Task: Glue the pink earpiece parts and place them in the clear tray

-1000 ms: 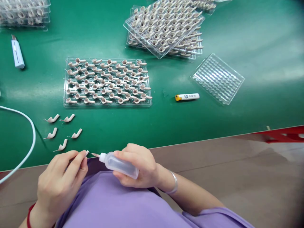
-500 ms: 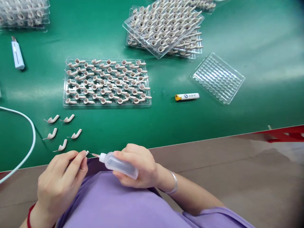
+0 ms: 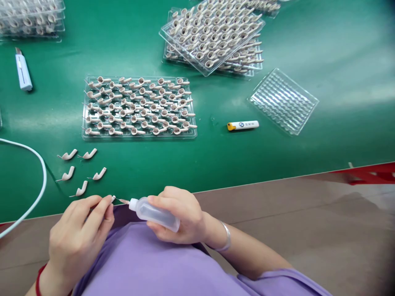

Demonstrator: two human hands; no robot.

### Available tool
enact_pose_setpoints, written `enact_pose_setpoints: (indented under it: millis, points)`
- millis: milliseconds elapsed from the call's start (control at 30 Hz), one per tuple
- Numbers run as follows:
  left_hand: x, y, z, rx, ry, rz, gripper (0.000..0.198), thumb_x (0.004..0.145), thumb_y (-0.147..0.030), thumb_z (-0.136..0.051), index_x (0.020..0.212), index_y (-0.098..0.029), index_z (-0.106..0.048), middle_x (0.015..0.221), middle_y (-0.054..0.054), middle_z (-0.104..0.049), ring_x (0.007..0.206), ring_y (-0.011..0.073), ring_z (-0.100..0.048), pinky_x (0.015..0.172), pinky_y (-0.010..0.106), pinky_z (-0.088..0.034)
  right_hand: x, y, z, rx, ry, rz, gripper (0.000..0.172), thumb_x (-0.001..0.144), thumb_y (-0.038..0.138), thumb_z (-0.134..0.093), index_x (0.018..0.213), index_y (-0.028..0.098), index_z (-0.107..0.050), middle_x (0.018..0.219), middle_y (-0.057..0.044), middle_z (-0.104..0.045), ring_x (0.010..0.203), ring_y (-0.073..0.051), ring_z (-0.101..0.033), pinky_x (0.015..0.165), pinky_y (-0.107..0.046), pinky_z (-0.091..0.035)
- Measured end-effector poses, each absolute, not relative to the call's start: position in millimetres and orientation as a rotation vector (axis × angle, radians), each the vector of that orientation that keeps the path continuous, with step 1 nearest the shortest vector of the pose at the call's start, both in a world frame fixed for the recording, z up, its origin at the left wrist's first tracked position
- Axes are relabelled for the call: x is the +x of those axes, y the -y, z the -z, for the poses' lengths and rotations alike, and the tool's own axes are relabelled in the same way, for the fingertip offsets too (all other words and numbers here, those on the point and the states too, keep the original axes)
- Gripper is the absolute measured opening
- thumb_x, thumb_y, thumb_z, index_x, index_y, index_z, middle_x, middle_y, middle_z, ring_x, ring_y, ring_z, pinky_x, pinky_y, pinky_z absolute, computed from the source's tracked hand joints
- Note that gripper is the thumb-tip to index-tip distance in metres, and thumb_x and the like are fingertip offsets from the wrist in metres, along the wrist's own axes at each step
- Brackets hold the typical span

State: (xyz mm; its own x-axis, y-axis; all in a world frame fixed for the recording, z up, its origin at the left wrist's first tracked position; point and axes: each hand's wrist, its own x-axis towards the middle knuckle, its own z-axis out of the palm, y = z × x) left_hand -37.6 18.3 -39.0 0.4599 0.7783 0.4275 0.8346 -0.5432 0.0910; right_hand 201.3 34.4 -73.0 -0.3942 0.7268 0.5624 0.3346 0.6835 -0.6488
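My left hand (image 3: 82,232) pinches a small off-white part (image 3: 113,199) at the table's near edge; the fingers cover most of it. My right hand (image 3: 180,218) is wrapped round a translucent needle-tip squeeze bottle (image 3: 156,213), tilted so that its thin needle points left. The needle's end is at or very close to the part; whether it touches, I cannot tell. Beyond my left hand, several curved off-white earpiece-like pieces (image 3: 81,188) with thin wires lie on the green table (image 3: 148,164). Farther back is a clear tray (image 3: 138,137) filled with rows of similar pieces.
Stacked filled trays (image 3: 212,37) stand at the back, with another stack (image 3: 31,20) at the far left. A clear tray without pieces (image 3: 284,102), a white-and-yellow lighter (image 3: 243,125), a light-blue utility knife (image 3: 23,72) and a pale cable (image 3: 43,176) also lie here.
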Motion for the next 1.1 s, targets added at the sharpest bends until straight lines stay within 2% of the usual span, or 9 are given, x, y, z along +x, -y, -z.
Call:
enact_pose_setpoints:
  millis: [267, 567, 900, 1100]
  points:
    - [-39.5, -17.3, 39.9, -2.570, 1.437, 0.644, 0.030, 0.073, -0.008, -0.077, 0.102, -0.013, -0.069, 0.086, 0.008, -0.072, 0.068, 0.0182, -0.064, 0.066, 0.031, -0.051, 200.8, -35.2, 70.0, -0.820, 2.011, -0.539, 0.040, 0.086, 0.027, -0.056, 0.124, 0.016, -0.049, 0.068, -0.001, -0.064, 0.051, -0.014, -0.052, 0.048, -0.027, -0.044]
    - [-36.0, -20.1, 38.1, -2.564, 1.425, 0.657, 0.026, 0.076, -0.009, -0.074, 0.101, -0.015, -0.068, 0.085, 0.006, -0.071, 0.067, 0.0169, -0.064, 0.066, 0.030, -0.051, 201.9, -34.6, 71.4, -0.826, 2.022, -0.552, 0.045, 0.083, 0.027, -0.058, 0.126, 0.017, -0.048, 0.064, 0.001, -0.060, 0.050, -0.015, -0.050, 0.047, -0.027, -0.042]
    - [-39.4, -16.4, 41.1, -2.572, 1.428, 0.651, 0.030, 0.073, -0.008, -0.077, 0.101, -0.012, -0.069, 0.085, 0.008, -0.071, 0.068, 0.0178, -0.063, 0.066, 0.031, -0.050, 200.5, -36.6, 69.4, -0.802, 2.006, -0.541, 0.036, 0.087, 0.026, -0.056, 0.121, 0.015, -0.050, 0.066, -0.001, -0.063, 0.052, -0.014, -0.052, 0.048, -0.026, -0.044]
    - [-38.4, -18.2, 40.0, -2.574, 1.445, 0.645, 0.028, 0.075, -0.009, -0.075, 0.102, -0.015, -0.069, 0.085, 0.006, -0.071, 0.068, 0.0173, -0.064, 0.066, 0.031, -0.051, 201.2, -36.0, 70.1, -0.800, 1.983, -0.568, 0.038, 0.086, 0.026, -0.057, 0.122, 0.016, -0.051, 0.068, -0.001, -0.064, 0.051, -0.014, -0.051, 0.048, -0.027, -0.045]
